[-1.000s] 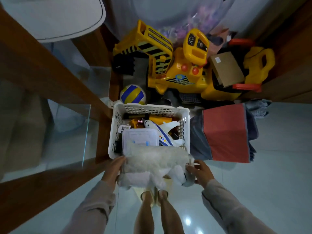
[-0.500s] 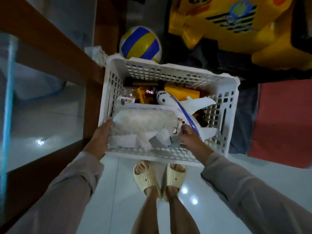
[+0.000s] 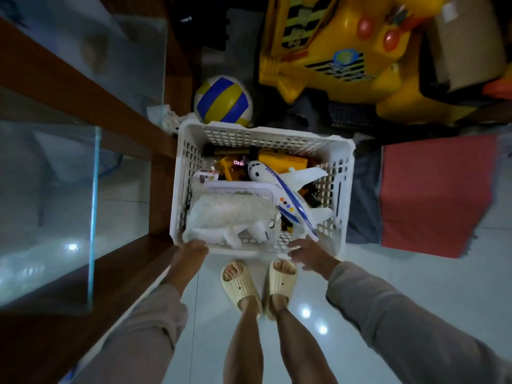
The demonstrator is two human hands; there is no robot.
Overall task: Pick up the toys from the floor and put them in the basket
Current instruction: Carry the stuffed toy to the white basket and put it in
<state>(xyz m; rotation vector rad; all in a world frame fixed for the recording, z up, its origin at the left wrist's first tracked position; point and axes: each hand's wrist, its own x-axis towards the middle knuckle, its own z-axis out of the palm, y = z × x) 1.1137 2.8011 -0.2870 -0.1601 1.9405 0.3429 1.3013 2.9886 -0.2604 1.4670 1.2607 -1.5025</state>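
Note:
A white slatted basket (image 3: 343, 173) stands on the floor in front of my feet. A fluffy white plush toy (image 3: 232, 214) lies inside it at the near left, on a clear lidded box (image 3: 241, 187). Beside the plush rests a white and blue toy airplane (image 3: 279, 187), with yellow toys (image 3: 282, 162) behind it. My left hand (image 3: 191, 252) hovers at the basket's near left rim, fingers loose and holding nothing. At the near right rim my right hand (image 3: 307, 252) has its fingers spread, empty and slightly blurred.
A blue and yellow volleyball (image 3: 223, 101) sits just behind the basket. A big yellow ride-on excavator (image 3: 340, 51) fills the far right. A red and grey fabric box (image 3: 432, 195) stands right of the basket. A wooden frame with glass panels (image 3: 91, 87) runs along the left.
Both hands carried the plush toy down into the basket and let it go. They have now drawn back to the near rim, and the view has moved closer.

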